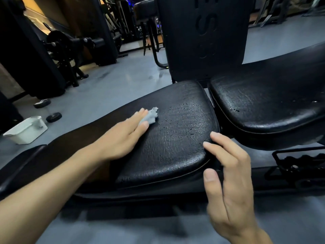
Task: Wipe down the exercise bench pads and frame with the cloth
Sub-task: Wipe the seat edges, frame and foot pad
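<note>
On the cracked black bench pad (pixel 175 138), the left hand (pixel 123 138) is pressing a grey cloth (pixel 150 117) with flat fingers. The right hand (pixel 226 182) is hovering open beside the pad's edge, holding nothing.

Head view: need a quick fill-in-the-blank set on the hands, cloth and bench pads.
1. The left hand presses a grey ____ onto the cracked black pad.
2. The right hand holds ____.
3. On the floor left of the bench sits a ____ tub.
4. The two small discs near the tub are ____ in colour.

Missing words: cloth; nothing; white; black
</note>
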`<action>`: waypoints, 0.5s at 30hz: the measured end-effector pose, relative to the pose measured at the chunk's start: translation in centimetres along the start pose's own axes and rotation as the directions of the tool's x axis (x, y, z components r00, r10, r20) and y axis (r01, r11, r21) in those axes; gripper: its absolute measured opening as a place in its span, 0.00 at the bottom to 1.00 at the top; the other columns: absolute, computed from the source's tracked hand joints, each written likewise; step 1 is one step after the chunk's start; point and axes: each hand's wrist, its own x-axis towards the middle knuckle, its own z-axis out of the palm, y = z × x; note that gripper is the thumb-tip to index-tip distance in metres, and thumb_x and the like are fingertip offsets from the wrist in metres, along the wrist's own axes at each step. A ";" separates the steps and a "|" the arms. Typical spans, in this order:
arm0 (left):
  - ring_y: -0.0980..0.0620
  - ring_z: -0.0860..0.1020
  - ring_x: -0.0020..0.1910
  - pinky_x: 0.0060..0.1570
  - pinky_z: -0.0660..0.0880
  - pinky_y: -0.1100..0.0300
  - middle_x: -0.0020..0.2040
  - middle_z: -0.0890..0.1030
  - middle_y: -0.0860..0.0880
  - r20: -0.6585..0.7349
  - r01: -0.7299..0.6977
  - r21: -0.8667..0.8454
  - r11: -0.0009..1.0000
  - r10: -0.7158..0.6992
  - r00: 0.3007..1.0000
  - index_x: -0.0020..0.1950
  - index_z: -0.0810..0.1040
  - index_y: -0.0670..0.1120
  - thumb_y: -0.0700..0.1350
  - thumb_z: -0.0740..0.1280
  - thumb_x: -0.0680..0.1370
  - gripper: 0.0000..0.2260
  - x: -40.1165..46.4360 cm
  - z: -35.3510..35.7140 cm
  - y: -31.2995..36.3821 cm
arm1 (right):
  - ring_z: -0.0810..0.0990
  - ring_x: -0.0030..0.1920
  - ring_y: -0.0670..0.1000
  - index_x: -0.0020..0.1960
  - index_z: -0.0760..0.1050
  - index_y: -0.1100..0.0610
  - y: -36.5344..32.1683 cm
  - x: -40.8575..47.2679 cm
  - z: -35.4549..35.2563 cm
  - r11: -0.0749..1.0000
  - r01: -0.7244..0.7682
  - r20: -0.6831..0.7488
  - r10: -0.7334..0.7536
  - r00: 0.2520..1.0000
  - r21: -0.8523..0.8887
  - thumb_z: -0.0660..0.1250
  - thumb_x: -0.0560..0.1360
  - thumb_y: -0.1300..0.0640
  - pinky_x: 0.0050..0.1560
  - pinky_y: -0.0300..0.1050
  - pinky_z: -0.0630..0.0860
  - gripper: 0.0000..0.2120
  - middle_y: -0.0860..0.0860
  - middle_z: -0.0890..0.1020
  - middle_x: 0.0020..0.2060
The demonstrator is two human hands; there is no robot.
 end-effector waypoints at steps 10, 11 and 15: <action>0.56 0.51 0.82 0.81 0.50 0.55 0.84 0.54 0.55 0.122 -0.623 0.057 0.780 0.614 0.780 0.83 0.58 0.49 0.49 0.55 0.87 0.24 -3.1 1.0 9.1 | 0.74 0.70 0.55 0.68 0.71 0.60 1.9 -0.5 -3.0 0.998 -0.029 -0.046 0.031 0.998 0.048 0.55 0.83 0.54 0.71 0.49 0.68 0.18 0.58 0.75 0.67; 0.55 0.53 0.82 0.80 0.52 0.55 0.83 0.55 0.56 0.125 -0.634 0.073 0.769 0.624 0.771 0.83 0.59 0.49 0.49 0.55 0.87 0.24 -3.9 0.6 8.3 | 0.74 0.69 0.54 0.68 0.71 0.61 2.3 -0.7 -3.6 0.998 -0.047 -0.038 0.049 0.998 0.036 0.56 0.82 0.56 0.70 0.47 0.68 0.18 0.57 0.75 0.66; 0.60 0.57 0.80 0.78 0.57 0.55 0.80 0.63 0.60 0.083 -0.498 0.065 0.865 0.492 0.866 0.81 0.65 0.53 0.55 0.54 0.86 0.23 -1.2 -0.6 8.2 | 0.76 0.63 0.52 0.67 0.73 0.61 2.6 -0.7 -4.8 0.988 -0.151 -0.032 0.152 0.988 0.025 0.56 0.80 0.57 0.66 0.44 0.70 0.18 0.52 0.76 0.63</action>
